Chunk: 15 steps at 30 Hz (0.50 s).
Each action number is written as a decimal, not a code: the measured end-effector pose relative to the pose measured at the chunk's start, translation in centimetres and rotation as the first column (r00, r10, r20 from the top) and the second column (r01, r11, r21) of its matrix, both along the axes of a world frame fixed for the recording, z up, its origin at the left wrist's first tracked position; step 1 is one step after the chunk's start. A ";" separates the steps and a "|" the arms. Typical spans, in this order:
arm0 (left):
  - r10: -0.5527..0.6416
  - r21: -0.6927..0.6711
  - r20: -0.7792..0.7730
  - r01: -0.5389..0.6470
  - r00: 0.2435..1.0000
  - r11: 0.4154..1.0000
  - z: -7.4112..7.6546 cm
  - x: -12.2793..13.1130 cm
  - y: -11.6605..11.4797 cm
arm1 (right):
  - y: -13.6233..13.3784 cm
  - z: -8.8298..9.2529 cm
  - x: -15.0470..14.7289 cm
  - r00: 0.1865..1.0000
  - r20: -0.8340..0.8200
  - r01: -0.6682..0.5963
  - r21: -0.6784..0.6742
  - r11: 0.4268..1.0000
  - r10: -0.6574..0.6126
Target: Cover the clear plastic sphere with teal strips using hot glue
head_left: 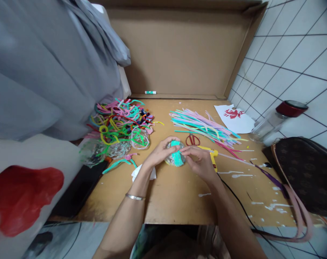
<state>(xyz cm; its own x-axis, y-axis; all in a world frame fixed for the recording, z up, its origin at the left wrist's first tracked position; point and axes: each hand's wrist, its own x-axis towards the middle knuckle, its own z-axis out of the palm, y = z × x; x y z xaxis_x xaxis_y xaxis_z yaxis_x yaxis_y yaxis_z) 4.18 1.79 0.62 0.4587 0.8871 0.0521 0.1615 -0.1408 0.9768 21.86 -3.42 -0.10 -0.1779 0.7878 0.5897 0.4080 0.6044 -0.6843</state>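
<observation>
My left hand [164, 151] is curled around a clear round piece [168, 161], which looks like plastic, just above the table. A band of turquoise fuzzy pipe cleaners [176, 154] runs down its middle. At its right edge, the thumb and fingers of my right hand [198, 160] are pinched together; what is between them, if anything, is too small to make out. Partly behind my right hand lies a yellow hot glue gun [214, 154]. Red-handled scissors [192, 139] rest just beyond the hands. A crumpled white tissue [143, 173] lies beside my left wrist.
Tangled pipe cleaners [120, 120] and several clear round pieces [93, 154] are at the left, near a black flat object [82, 189]. Straight pipe cleaners [203, 124] lie behind. A bottle [271, 124], a brown bag [306, 172] and a cord [239, 201] are at the right.
</observation>
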 end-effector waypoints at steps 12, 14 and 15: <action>0.027 -0.013 0.027 -0.027 0.999 1.000 0.1 0.2 -0.1 | 0.0 0.2 0.0 1.000 -0.001 -0.021 -0.076 0.997 0.021; 0.023 -0.021 0.028 -0.022 0.999 1.000 0.2 0.2 -0.1 | 0.1 0.3 0.2 0.999 -0.012 -0.046 -0.107 0.993 0.045; 0.019 -0.025 0.030 -0.018 0.999 1.000 0.2 0.2 -0.1 | 0.1 0.3 0.3 0.998 -0.019 -0.057 -0.119 0.991 0.055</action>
<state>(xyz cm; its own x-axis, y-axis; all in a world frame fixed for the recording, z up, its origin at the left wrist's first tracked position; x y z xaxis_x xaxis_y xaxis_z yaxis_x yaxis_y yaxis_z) 4.35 1.70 0.82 0.4405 0.8967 0.0436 0.1346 -0.1139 0.9843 22.13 -3.29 0.19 -0.2151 0.8420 0.4947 0.3649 0.5391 -0.7590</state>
